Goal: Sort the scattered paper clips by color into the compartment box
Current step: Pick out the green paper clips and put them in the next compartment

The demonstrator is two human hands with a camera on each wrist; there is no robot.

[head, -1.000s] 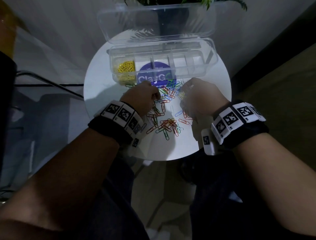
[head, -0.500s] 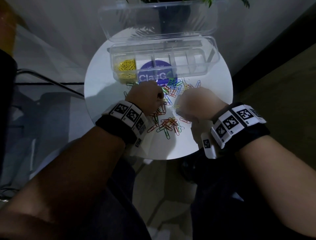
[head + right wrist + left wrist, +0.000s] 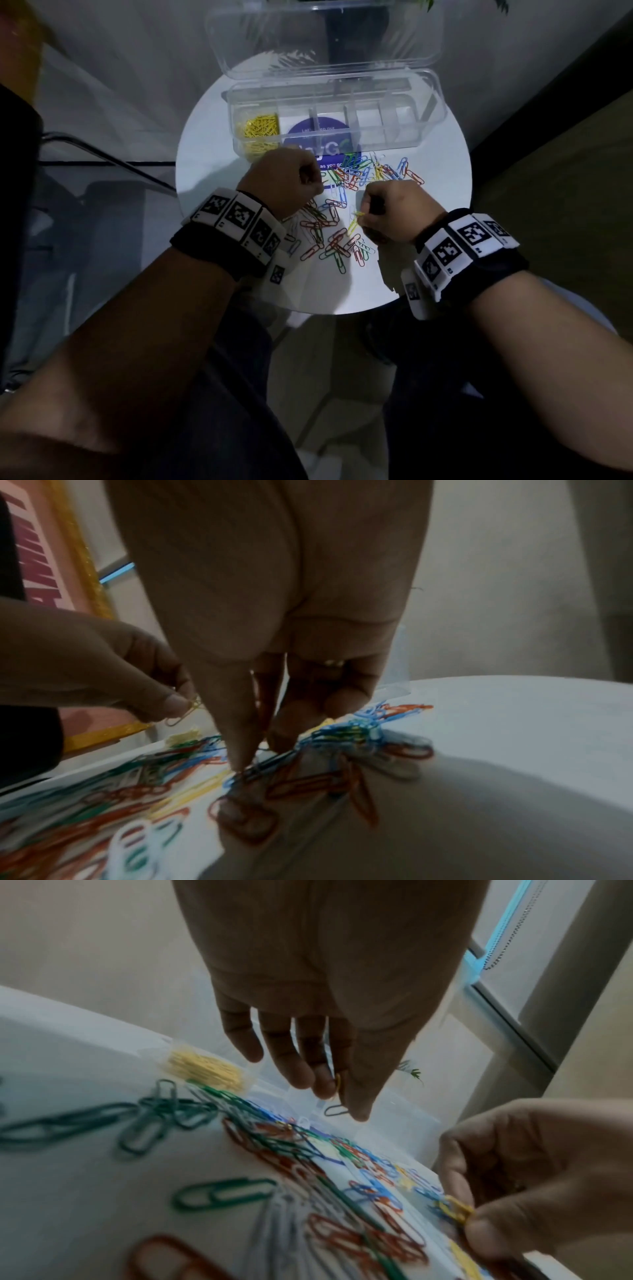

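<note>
Here, right hand (image 3: 394, 214) pinching yellow clip (image 3: 356, 215)

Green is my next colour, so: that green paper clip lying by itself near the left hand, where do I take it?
Pinch the green paper clip across its two long sides near the rounded end away from the pile, fingers coming straight down. It lies flat on the table, bare on both sides there; its other end meets the pale clips, probably a snag.

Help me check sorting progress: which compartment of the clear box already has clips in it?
The far-left compartment of the compartment box: it holds a heap of yellow paper clips. No clips show in the compartments to its right.
</note>
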